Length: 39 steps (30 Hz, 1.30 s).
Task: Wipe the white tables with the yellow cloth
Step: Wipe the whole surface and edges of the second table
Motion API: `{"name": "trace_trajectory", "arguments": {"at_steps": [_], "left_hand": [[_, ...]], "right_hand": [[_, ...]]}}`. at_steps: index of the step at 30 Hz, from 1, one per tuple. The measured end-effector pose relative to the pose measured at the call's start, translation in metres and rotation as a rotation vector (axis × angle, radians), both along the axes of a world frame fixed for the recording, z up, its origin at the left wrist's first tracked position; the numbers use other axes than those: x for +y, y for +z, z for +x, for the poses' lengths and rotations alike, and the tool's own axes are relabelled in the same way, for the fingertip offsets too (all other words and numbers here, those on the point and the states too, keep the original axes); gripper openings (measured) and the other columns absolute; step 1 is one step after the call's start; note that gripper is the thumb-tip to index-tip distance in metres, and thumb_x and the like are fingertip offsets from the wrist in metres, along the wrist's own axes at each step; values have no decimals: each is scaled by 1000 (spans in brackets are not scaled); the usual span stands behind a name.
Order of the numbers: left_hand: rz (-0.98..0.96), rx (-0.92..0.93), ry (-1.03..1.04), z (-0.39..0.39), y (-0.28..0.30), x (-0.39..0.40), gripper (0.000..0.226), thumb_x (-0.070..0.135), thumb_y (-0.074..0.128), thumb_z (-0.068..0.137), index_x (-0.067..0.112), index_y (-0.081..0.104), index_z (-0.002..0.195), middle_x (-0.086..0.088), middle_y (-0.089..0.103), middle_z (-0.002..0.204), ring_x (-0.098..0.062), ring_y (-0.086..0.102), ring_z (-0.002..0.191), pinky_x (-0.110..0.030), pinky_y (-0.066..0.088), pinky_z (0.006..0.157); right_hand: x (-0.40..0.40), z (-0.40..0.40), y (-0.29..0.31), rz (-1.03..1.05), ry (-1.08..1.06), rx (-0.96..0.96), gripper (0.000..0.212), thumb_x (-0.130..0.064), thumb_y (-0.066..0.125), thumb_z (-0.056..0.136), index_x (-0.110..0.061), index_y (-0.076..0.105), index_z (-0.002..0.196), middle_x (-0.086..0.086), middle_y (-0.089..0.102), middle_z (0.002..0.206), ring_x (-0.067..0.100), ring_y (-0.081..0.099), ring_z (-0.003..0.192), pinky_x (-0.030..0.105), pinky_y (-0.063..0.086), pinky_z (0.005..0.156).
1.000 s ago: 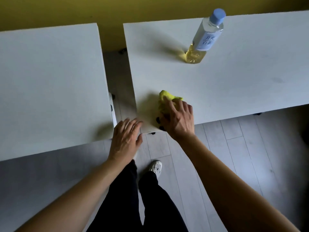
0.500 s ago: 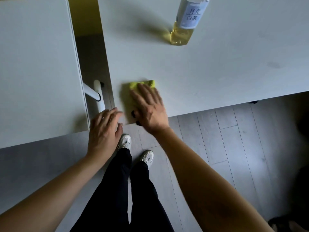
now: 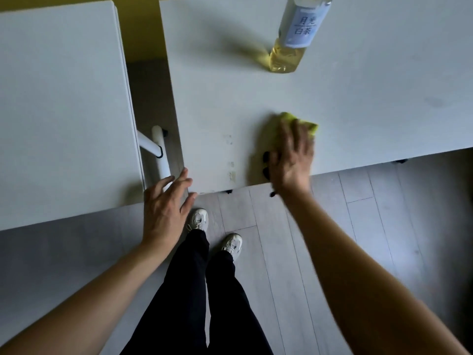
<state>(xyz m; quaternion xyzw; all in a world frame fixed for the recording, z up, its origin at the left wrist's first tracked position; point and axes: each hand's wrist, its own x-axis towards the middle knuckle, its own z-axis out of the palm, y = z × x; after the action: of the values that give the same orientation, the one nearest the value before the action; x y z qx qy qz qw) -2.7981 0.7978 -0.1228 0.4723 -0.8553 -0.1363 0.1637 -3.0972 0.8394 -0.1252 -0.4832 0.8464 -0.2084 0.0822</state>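
Two white tables stand side by side, the left table [image 3: 64, 111] and the right table [image 3: 371, 103], with a narrow gap between them. My right hand [image 3: 291, 155] presses flat on the yellow cloth [image 3: 311, 125] near the right table's front edge; most of the cloth is hidden under the palm and fingers, which look blurred. My left hand [image 3: 166, 206] hovers with fingers spread at the right table's front left corner, holding nothing. A few faint smudges [image 3: 231, 170] mark the surface left of the cloth.
A clear bottle [image 3: 291, 44] of pale yellow liquid with a blue label stands at the back of the right table. A white table leg [image 3: 160, 152] shows in the gap. My legs and white shoes [image 3: 215, 231] stand on grey plank floor; a yellow wall is behind.
My right hand has slid the cloth to the right along the table's front edge, away from the left corner. My left hand stays by that corner.
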Motion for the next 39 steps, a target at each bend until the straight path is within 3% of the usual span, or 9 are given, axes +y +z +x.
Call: {"name": "trace_trajectory", "arguments": {"at_steps": [5,9,11,17,22,27,31,35,39], "left_hand": [[70,16,121,-4,12,2,35,26,80,90,16,64,120,1,70,129,-29,60,116,-41,42,97],[77,27,211,-6,19,4,38,35,78,88,12,60,113,-8,64,117,-31,57,111,-42,41,92],[80,3,177,-4,14,2,35,39,72,93,13,60,112,-7,61,120,-30,56,114,-42,40,93],[57,-26,-84,1,4,-5,28,25,62,102,17,70,129,-3,59,147,-32,59,128,-42,40,107],[51,-16,-65,5,-1,-8,33,33,56,102,23,72,129,3,60,149,-29,58,131,-42,42,107],[46,-9,-56,3,0,-5,29,28,61,101,23,73,127,3,61,147,-28,60,127,-44,46,104],[36,-78,-17,0,7,-7,29,16,76,92,22,75,120,-3,67,127,-33,61,118,-44,46,96],[16,-103,-48,-1,11,-10,26,18,74,94,22,75,119,-4,67,125,-32,61,116,-43,44,96],[30,-89,-46,-2,9,-10,29,29,62,96,22,75,121,-4,65,133,-30,59,122,-44,41,103]], "right_hand": [[-60,130,5,-8,444,-1,64,-38,48,93,-19,41,153,14,32,161,32,22,152,50,14,124],[-78,137,1,-41,662,47,54,-39,45,100,-24,43,152,9,34,161,28,24,152,47,15,124],[-71,116,-3,-31,631,44,62,-38,52,94,-23,42,153,10,34,161,29,26,151,47,15,124],[-18,-35,-9,-24,75,16,64,-29,47,90,-21,42,153,15,35,159,35,30,147,54,25,119],[-17,-73,-4,62,-351,48,60,-35,39,98,-23,31,157,11,25,164,31,18,153,49,8,125],[-66,32,-4,-53,137,-33,70,-27,53,83,-14,44,151,20,37,157,42,31,144,54,27,118],[-104,131,-2,-67,604,41,66,-33,66,84,-18,51,147,13,44,155,33,34,147,48,19,124],[-99,107,-6,-79,662,48,58,-37,49,95,-22,46,151,9,39,159,29,29,150,45,15,126],[-71,28,-8,-90,346,-15,60,-30,52,89,-18,50,148,17,42,155,35,35,145,50,26,120]]}}
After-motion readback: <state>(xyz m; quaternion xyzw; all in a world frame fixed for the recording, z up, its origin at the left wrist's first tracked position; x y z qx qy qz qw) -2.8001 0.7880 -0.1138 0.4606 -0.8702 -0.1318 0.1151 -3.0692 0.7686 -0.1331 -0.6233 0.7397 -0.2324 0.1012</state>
